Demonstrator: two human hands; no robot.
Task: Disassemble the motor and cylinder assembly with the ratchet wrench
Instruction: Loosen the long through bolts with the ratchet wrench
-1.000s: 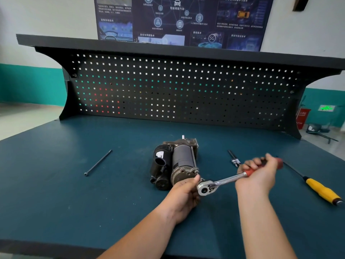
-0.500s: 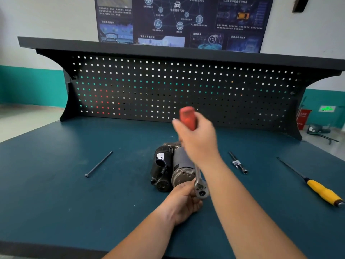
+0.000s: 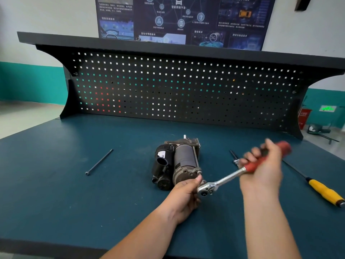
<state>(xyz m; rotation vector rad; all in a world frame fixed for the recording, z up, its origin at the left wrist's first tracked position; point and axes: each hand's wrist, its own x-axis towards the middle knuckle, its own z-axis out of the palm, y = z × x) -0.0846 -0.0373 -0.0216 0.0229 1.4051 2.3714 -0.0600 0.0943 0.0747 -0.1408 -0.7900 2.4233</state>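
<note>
The motor (image 3: 177, 163) lies on its side just below the middle of the frame, on a bench (image 3: 56, 184) with a flat, matte teal top. Behind it, across the frame's middle, stands one black pegboard (image 3: 186, 90) punched with rows of small square holes, and a dark printed poster (image 3: 179, 19) fills the top centre. The motor is one lump of two parts: a ribbed dark cylinder with a grey cast-metal end cap, and a black plastic housing on its left.

There is one wrench (image 3: 224, 179), with a shiny steel shaft and a red handle, slanting up to the right from the motor's near end. There is one screwdriver (image 3: 324, 191) with a yellow handle at far right, and two slim dark rods: one (image 3: 99, 162) at left, one (image 3: 233, 157) partly hidden at right.

The right hand (image 3: 265, 169), blurred, is wrapped tightly around the red handle. The left hand (image 3: 183, 195) is curled around the wrench head, thumb up against the end cap.
</note>
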